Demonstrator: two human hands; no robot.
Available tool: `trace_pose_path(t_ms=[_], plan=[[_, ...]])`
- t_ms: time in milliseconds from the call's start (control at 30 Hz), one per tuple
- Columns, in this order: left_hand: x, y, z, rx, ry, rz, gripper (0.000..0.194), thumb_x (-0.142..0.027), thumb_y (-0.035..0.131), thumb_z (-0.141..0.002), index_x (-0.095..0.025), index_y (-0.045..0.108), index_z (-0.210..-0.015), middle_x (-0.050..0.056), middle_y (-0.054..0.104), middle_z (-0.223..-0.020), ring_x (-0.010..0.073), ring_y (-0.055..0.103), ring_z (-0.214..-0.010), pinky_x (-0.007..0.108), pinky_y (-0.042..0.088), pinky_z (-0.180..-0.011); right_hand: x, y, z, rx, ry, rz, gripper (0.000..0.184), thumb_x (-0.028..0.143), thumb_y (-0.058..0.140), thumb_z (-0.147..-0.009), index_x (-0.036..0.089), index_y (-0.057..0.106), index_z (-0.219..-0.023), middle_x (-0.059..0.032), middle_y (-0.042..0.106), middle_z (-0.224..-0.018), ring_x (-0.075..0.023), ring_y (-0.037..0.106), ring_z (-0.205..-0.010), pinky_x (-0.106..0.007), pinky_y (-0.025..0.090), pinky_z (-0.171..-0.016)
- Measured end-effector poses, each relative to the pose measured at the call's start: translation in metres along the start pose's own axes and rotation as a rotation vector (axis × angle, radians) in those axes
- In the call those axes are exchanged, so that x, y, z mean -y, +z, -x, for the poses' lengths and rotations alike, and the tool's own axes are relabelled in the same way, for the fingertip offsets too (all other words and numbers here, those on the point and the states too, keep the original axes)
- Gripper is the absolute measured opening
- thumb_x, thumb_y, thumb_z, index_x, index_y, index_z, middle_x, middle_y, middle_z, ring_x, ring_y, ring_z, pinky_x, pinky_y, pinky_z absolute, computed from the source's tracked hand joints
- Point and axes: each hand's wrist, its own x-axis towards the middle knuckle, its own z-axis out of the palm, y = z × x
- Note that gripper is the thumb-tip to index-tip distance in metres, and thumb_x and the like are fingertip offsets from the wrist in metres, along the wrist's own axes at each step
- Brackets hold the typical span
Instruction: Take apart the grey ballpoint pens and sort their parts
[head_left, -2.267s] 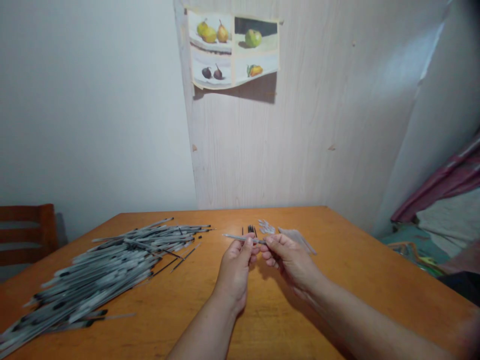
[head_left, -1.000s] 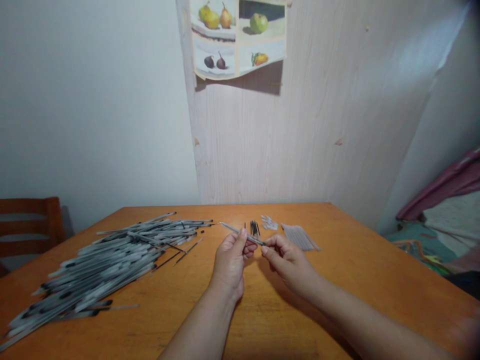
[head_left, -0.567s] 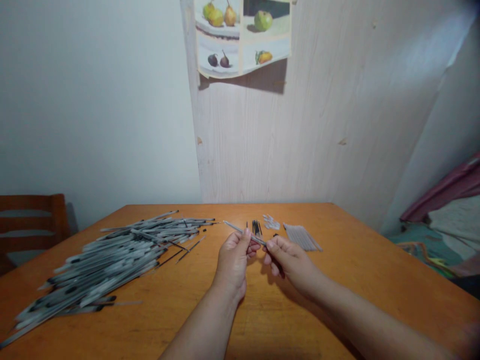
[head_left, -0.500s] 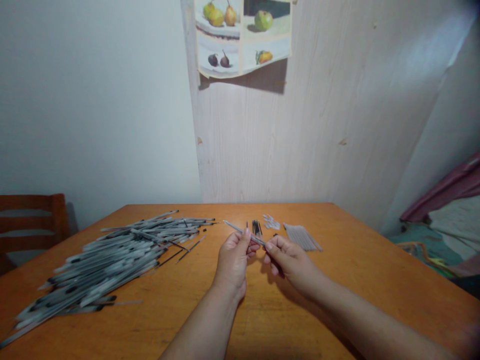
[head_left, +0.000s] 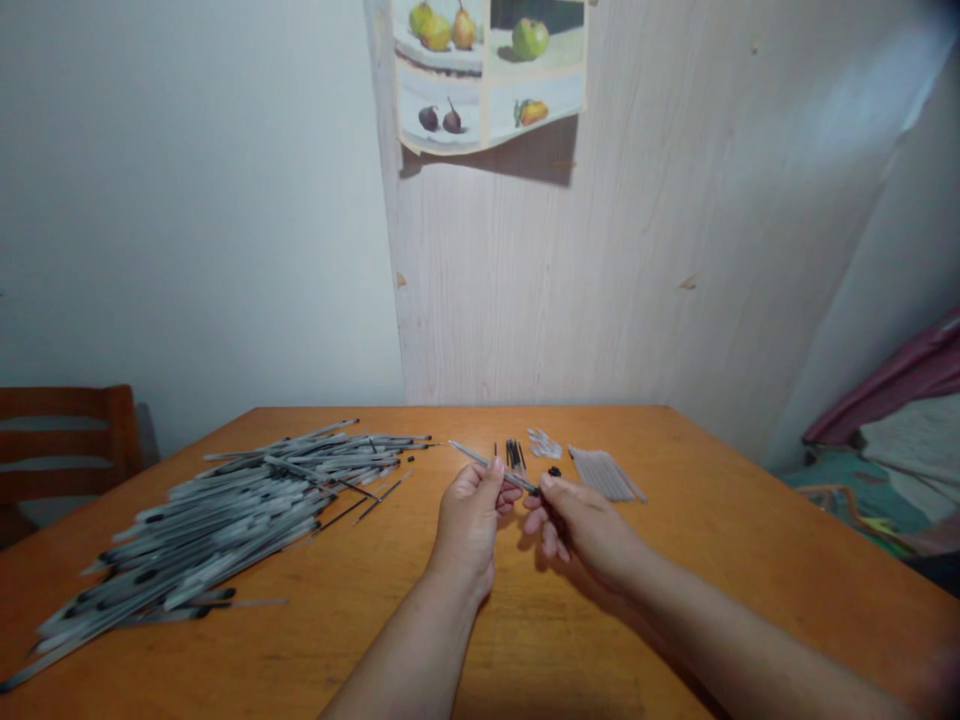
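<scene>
My left hand is closed around the middle of a slim pen with a clear grey barrel. The pen slants, its pointed tip up to the left and its black end toward the right. At that black end, the thumb and forefinger of my right hand are pinched, with the other fingers loosely curled below. Just behind the hands lie thin black refills, small clear pieces and a little cluster of black plugs. Clear empty-looking tubes lie side by side to the right.
A large heap of similar pens covers the left of the wooden table. A few loose thin refills lie at its right edge. A wooden chair stands at the left; a wall is behind the table.
My right hand has shifted slightly right along the pen, so its black end now shows. The black plugs behind it show more clearly. My left hand keeps its hold.
</scene>
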Motion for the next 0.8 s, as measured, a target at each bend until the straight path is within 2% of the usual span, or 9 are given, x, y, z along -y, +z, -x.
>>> trace_pose_path(t_ms=[67,233,400,500,633,800], plan=[[0.001,0.000,0.000,0.004,0.007,-0.004,0.043,-0.055,0.079,-0.073,-0.016,0.062,-0.079,0.004,0.070,-0.075,0.0127,0.061,-0.069,0.024,0.045,-0.068,0.000,0.001,0.000,0.022,-0.002,-0.028,0.049,0.066,0.061,-0.086,0.017,0.061,-0.086,-0.0013,0.067,-0.067,-0.0076,0.050,-0.043,-0.021,0.034,-0.041],[0.002,-0.001,-0.001,-0.014,0.016,-0.021,0.042,-0.054,0.078,-0.075,-0.016,0.061,-0.080,0.004,0.070,-0.077,0.0123,0.061,-0.069,0.024,0.045,-0.069,0.007,0.002,0.000,0.001,-0.056,0.085,0.048,0.064,0.073,-0.076,0.019,0.056,-0.080,0.0023,0.063,-0.064,-0.0078,0.050,-0.047,-0.021,0.039,-0.045],[0.003,-0.001,0.000,-0.016,0.013,-0.045,0.042,-0.054,0.076,-0.076,-0.016,0.061,-0.081,0.006,0.070,-0.078,0.0129,0.062,-0.070,0.024,0.045,-0.068,0.012,0.003,0.000,-0.039,-0.120,0.171,0.051,0.065,0.078,-0.070,0.020,0.055,-0.080,0.0056,0.057,-0.055,-0.0090,0.049,-0.047,-0.022,0.037,-0.045],[0.003,-0.001,-0.001,-0.019,0.015,-0.049,0.042,-0.054,0.076,-0.076,-0.016,0.060,-0.081,0.006,0.070,-0.078,0.0133,0.062,-0.071,0.024,0.045,-0.068,0.010,0.002,0.000,-0.028,-0.105,0.146,0.051,0.067,0.073,-0.076,0.019,0.057,-0.081,0.0048,0.057,-0.054,-0.0090,0.050,-0.045,-0.021,0.035,-0.044],[0.003,-0.001,-0.001,-0.025,0.013,-0.049,0.041,-0.053,0.075,-0.077,-0.016,0.060,-0.080,0.005,0.069,-0.076,0.0130,0.061,-0.071,0.024,0.045,-0.069,0.001,0.000,-0.001,-0.005,-0.009,0.025,0.055,0.072,0.057,-0.085,0.017,0.060,-0.085,-0.0010,0.066,-0.063,-0.0087,0.052,-0.041,-0.022,0.031,-0.040],[0.002,0.000,0.000,-0.031,0.016,-0.043,0.040,-0.053,0.076,-0.077,-0.016,0.060,-0.079,0.005,0.070,-0.077,0.0127,0.062,-0.071,0.024,0.045,-0.069,0.000,0.000,-0.001,0.014,-0.020,0.002,0.045,0.062,0.070,-0.081,0.018,0.057,-0.082,-0.0001,0.066,-0.067,-0.0074,0.051,-0.045,-0.021,0.035,-0.044]])
